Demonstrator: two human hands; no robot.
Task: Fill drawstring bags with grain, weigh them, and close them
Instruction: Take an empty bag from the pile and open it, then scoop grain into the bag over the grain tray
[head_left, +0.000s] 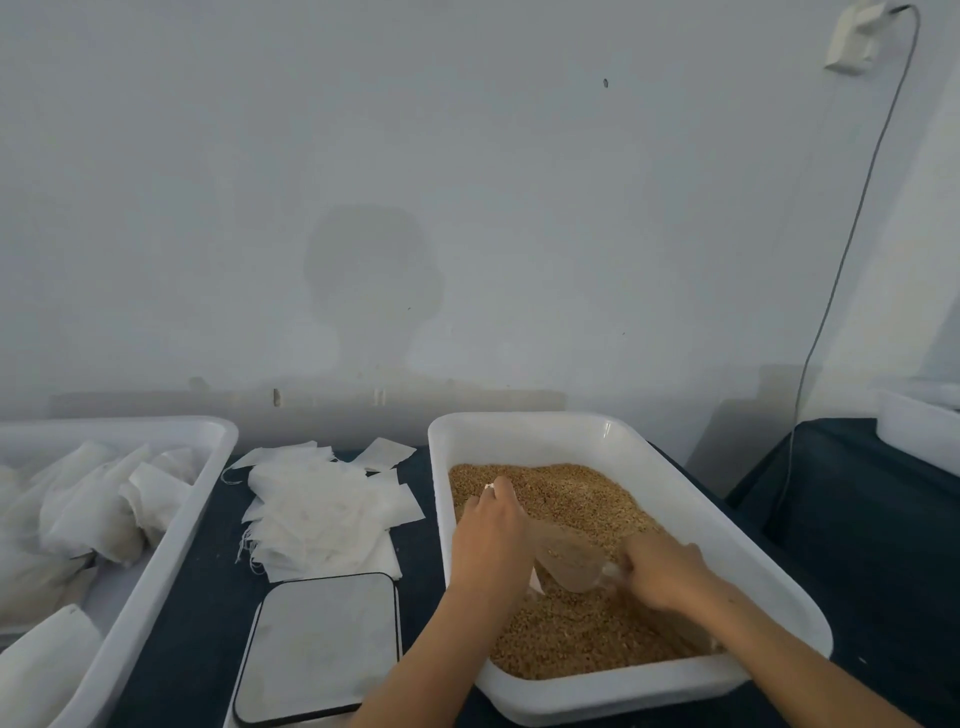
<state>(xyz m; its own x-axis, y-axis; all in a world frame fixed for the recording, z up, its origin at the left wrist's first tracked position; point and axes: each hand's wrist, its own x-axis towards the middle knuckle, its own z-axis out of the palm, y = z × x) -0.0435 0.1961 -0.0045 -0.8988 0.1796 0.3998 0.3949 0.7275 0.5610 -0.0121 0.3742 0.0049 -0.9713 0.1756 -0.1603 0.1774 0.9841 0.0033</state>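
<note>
A white tub (717, 525) at the right holds brown grain (582, 629). Over the grain my right hand (662, 574) grips the handle of a clear plastic scoop (569, 558) loaded with grain. My left hand (491, 535) holds a small white drawstring bag (489, 487) against the scoop's mouth; the hand hides most of the bag. A pile of flat empty white bags (324, 512) lies on the dark table left of the tub. A flat scale (322, 647) with a pale platform sits in front of that pile.
A second white tub (171, 540) at the far left holds several filled white bags. Another white container (919, 431) stands on a dark surface at the far right. A grey cable (831, 291) hangs down the wall from a socket.
</note>
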